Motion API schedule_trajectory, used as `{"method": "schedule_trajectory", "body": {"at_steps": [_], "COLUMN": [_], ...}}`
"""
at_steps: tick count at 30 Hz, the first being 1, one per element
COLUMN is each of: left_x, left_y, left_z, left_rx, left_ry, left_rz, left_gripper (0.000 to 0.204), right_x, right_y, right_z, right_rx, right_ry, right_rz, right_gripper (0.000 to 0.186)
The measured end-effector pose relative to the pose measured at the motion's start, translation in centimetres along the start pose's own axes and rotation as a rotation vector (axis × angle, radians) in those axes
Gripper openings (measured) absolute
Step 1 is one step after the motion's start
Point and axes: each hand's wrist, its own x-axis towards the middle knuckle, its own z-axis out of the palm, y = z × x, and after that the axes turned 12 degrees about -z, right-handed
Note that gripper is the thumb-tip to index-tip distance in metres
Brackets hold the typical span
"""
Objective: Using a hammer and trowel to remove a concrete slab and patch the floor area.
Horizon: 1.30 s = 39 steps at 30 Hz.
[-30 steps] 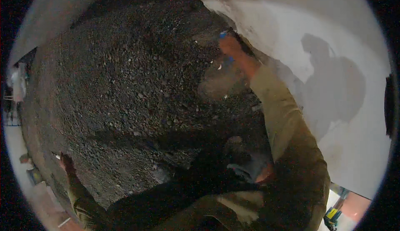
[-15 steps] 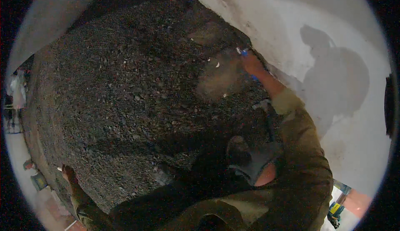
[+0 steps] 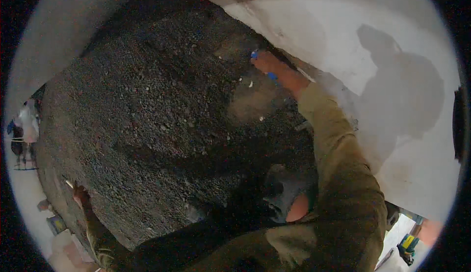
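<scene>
My right hand (image 3: 267, 66) reaches out over the dark gravel ground, close to the foot of the pale wall. Its fingers are closed round a blue-handled tool (image 3: 272, 77), whose blue parts show at both sides of the fist; the working end is hard to make out. Far to the left, my left hand (image 3: 81, 196) is low over the ground with a thin white stick (image 3: 69, 183) pinched in its fingers. Small pale bits (image 3: 250, 83) lie by a lighter dusty patch (image 3: 252, 100) below my right hand.
A pale wall (image 3: 324, 31) borders the ground at the right and bears my shadow. My shoe (image 3: 282, 188) is planted below the right arm. Bags on a stand (image 3: 27, 125) are at the far left, with a dark box (image 3: 56, 224) lower down. A yellow-and-green item (image 3: 408, 242) lies lower right.
My right hand has moved left and slightly up along the wall's foot, still holding the blue-handled tool. The view has turned a little; the left hand keeps its white stick.
</scene>
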Motion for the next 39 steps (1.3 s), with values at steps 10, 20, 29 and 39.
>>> {"method": "schedule_trajectory", "body": {"at_steps": [10,20,29,39], "left_x": [3.6,2.7,3.9,6.4], "left_y": [-11.2,-1.9,-1.5,-5.1], "left_z": [-5.7,8.3,-10.1,-4.2], "left_rx": [-0.193,-0.243,-0.545,-0.219], "left_ry": [-0.377,-0.587,-0.389,-0.471], "left_rz": [-0.475,-0.404,-0.541,-0.305], "left_gripper": [0.044,0.046,0.042,0.047], "right_x": [-6.0,4.5,10.4,14.6], "right_y": [-5.9,7.3,-17.8,-9.0], "right_z": [-2.1,4.1,-0.1,-0.7], "right_rx": [0.561,1.651,2.290,2.121], "right_ry": [0.173,1.527,0.530,0.502], "right_rz": [0.356,-0.082,0.063,0.084], "right_gripper": [0.039,0.026,0.042,0.046]}}
